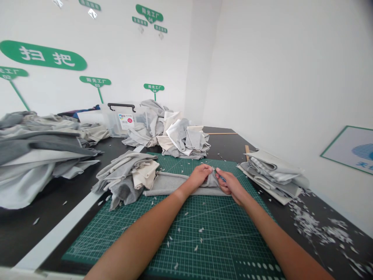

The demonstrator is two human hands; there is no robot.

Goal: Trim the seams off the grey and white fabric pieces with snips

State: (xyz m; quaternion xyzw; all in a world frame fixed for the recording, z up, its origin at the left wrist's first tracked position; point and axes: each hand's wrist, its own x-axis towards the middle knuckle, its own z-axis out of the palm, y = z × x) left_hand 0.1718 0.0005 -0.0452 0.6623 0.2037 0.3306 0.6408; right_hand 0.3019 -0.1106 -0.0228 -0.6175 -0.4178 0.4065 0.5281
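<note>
A folded piece of grey fabric point(171, 184) lies across the green cutting mat point(186, 225). My left hand point(201, 175) is closed, pinching a raised edge of this fabric between thumb and fingers. Close beside it, my right hand point(229, 182) is wrapped round a small blue-handled tool point(220, 177), its dark tip pointing at the pinched edge. The tool's exact kind is too small to make out. To the left of the fabric, a heap of grey and cream cloth pieces point(125, 175) rests partly on the mat.
More cloth is piled at the far left point(37, 155) and at the back point(180, 134), near a clear plastic box point(116, 120). Folded cloths point(271, 173) are stacked on the right. White scraps point(311, 223) litter the black table there, and bits dot the mat.
</note>
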